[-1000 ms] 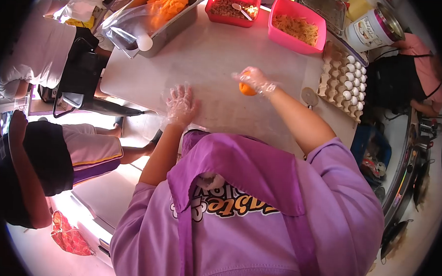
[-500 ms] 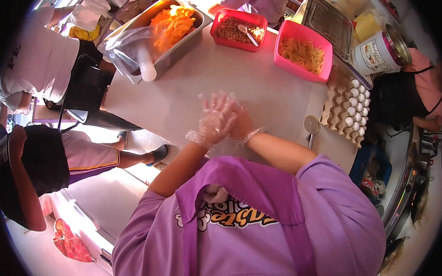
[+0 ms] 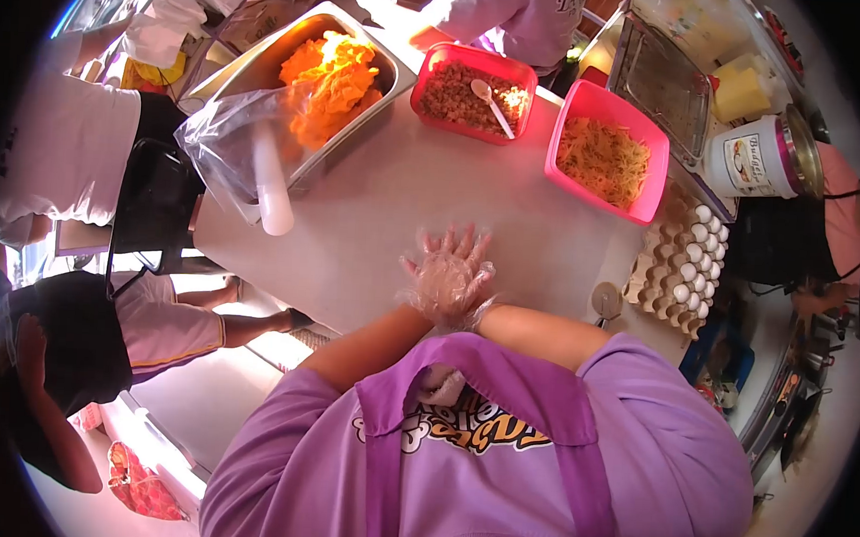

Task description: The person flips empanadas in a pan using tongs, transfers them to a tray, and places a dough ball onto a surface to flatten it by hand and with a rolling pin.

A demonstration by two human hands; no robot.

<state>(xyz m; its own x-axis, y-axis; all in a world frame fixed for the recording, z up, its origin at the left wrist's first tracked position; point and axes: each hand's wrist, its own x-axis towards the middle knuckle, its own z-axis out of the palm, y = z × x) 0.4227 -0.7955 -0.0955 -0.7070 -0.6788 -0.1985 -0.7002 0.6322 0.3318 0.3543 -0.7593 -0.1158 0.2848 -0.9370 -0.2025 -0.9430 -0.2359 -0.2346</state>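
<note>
My left hand, in a clear plastic glove, lies across my right hand over the near part of the white table. Its fingers are spread and point away from me. My right hand, also gloved, is mostly covered by the left; the few fingertips showing beside it look stretched out. Neither hand holds an object. To their right, close to the table's near edge, lies a round-bladed wheel cutter.
Along the far side stand a metal pan of orange food with a plastic bag, a red tub with a spoon and a pink tub of shreds. An egg tray and white bucket are right. Other people stand around.
My hands have come nearer to my body and overlap more, the left now lying over the right. The view has tilted slightly, so the tubs and pan sit lower.
</note>
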